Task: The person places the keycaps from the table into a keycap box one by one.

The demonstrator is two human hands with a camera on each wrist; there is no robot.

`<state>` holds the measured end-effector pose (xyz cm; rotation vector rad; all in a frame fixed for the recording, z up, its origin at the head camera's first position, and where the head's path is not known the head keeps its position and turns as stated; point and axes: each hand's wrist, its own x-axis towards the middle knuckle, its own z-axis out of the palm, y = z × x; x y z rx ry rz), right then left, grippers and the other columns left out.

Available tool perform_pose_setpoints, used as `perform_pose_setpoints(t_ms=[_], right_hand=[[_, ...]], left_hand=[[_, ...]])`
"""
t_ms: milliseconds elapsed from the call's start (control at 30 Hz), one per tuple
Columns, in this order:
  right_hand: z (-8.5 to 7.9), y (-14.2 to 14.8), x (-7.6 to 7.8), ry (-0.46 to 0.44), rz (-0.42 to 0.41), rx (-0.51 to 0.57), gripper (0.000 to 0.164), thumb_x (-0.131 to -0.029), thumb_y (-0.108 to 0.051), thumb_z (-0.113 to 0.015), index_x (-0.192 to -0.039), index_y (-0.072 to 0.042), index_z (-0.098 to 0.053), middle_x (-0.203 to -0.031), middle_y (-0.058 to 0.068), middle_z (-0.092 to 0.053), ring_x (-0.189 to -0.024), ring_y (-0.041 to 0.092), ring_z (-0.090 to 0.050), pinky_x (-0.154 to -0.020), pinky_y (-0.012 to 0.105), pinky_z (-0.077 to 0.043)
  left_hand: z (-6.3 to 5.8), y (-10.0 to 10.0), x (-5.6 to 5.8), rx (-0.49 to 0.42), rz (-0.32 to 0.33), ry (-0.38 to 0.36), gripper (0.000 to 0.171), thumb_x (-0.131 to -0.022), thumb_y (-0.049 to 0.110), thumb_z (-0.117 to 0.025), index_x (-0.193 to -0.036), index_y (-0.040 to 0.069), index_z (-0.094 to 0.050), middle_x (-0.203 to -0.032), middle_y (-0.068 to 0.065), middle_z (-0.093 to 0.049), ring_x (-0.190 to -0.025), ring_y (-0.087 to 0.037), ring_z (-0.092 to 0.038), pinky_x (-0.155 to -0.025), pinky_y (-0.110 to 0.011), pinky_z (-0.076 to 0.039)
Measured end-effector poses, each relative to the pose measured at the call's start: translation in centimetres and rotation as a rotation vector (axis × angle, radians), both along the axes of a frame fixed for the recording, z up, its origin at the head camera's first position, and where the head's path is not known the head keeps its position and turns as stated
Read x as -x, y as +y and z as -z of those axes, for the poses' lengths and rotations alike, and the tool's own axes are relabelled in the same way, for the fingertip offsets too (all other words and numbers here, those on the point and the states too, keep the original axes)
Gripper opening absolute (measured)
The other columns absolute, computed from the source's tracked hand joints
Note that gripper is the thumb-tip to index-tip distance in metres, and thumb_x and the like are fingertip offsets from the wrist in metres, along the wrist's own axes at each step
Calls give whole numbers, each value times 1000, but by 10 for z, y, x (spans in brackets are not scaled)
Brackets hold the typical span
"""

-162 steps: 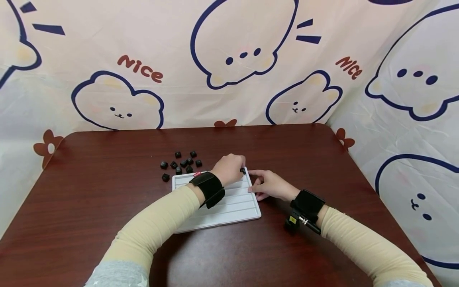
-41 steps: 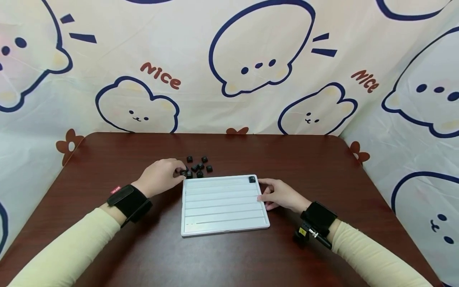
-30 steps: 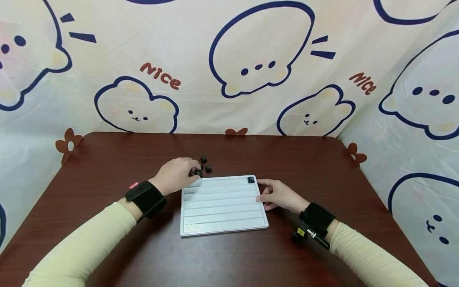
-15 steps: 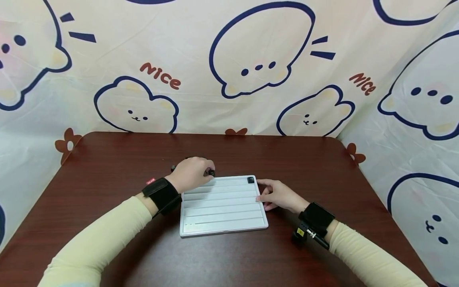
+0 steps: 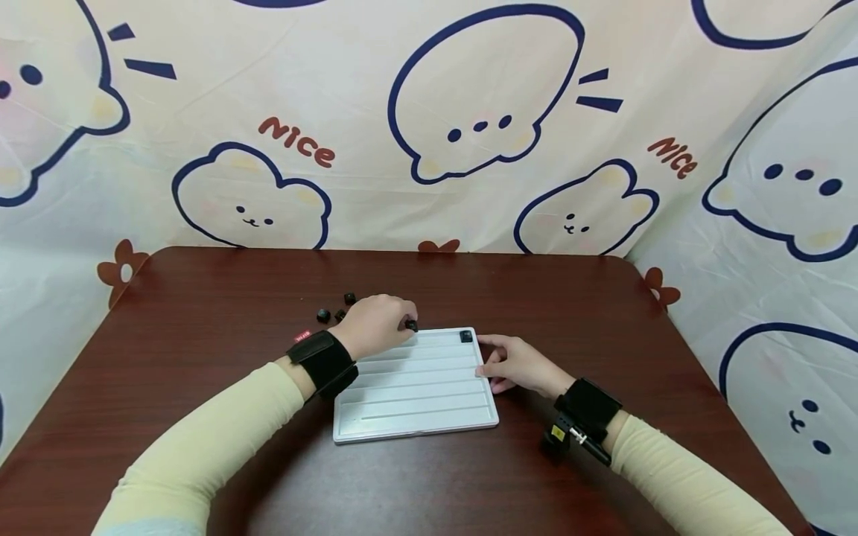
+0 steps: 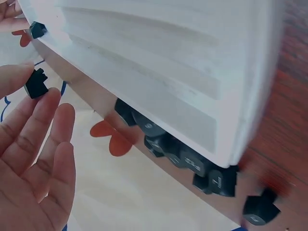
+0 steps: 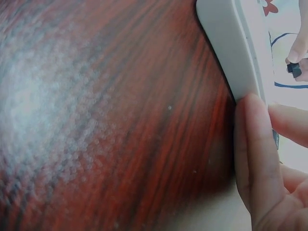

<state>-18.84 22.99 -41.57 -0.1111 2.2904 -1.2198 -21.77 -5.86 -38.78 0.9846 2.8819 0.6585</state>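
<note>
My left hand pinches a black keycap between thumb and fingertips, close over the far edge of a white ridged tray. In the left wrist view the other fingers of that hand are spread and lightly bent. Another keycap sits in the tray's far right corner. At the tray's right edge, my right hand grips the rim, thumb on top and index finger along the side. The right wrist view shows its fingers pressed against the tray's side.
Several loose black keycaps, some with printed legends, lie along the tray's far left side. In the head view my left hand and wrist hide part of them. Brown wooden table surrounds the tray; a printed curtain hangs behind.
My left hand was at the far right corner, then among the loose keycaps. It has since moved right along the tray's far edge with a keycap. The right hand stays at the rim.
</note>
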Motion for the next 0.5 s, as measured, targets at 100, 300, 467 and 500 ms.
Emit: perform_pose_setpoints(t_ms=[100, 300, 467, 500], right_hand=[[-1, 2, 0, -3, 6, -3, 71, -94, -5, -74, -154, 5, -38, -86, 13, -63, -66, 17, -64, -63, 31, -59], [0, 2, -1, -2, 9, -2, 70, -94, -5, -75, -153, 5, -39, -87, 13, -63, -65, 17, -64, -63, 32, -59], [1, 1, -1, -5, 3, 7, 70, -94, -6, -75, -153, 4, -39, -86, 12, -63, -65, 17, -64, -64, 32, -59], [1, 1, 0, -4, 2, 6, 70, -94, -6, -75, -153, 4, -39, -86, 12, -63, -65, 17, -64, -64, 32, -59]], left_hand=[[0, 8, 1, 2, -2, 3, 13, -93, 14, -76, -106, 10, -76, -82, 2, -68, -66, -9, -54, -63, -25, -48], [0, 23, 3, 6, 1, -20, 16, -94, 14, -75, -110, 10, -76, -89, -1, -72, -68, -10, -57, -66, -27, -51], [0, 32, 4, 20, -2, -26, 15, -95, 15, -75, -109, 10, -75, -89, 0, -72, -69, -10, -58, -65, -26, -51], [0, 34, 5, 23, -2, -25, 15, -95, 15, -75, -109, 10, -75, -89, 0, -72, -69, -10, -58, -65, -26, -50]])
